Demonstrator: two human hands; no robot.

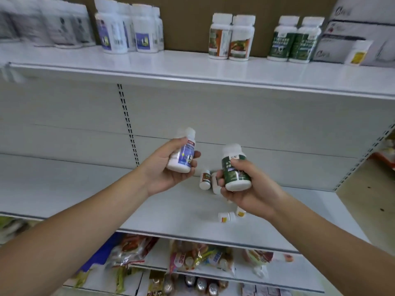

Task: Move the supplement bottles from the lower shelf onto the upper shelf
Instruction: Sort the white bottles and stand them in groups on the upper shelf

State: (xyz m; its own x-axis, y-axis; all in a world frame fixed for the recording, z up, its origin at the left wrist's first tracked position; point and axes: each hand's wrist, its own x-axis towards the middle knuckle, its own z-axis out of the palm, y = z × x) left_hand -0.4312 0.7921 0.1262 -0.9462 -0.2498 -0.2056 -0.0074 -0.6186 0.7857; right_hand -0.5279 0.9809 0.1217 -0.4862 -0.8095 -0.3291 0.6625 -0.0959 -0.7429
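My left hand [164,170] grips a white bottle with a blue label [183,153], held upright above the lower shelf [85,189]. My right hand [252,189] grips a green-labelled bottle [235,167] with a white cap, also upright. Behind my hands an orange-labelled bottle [205,178] lies on the lower shelf beside another white bottle [214,182]. Two small yellow-labelled bottles [226,216] lie nearer the shelf's front edge. The upper shelf [192,69] holds blue-labelled bottles [128,28], orange-labelled bottles [232,37] and green-labelled bottles [295,39] standing in groups.
White boxes [359,28] stand at the upper shelf's right end, blurred bottles [47,24] at its left. Below the lower shelf, bagged snacks [192,259] fill further shelves. A perforated upright [128,124] runs down the back panel.
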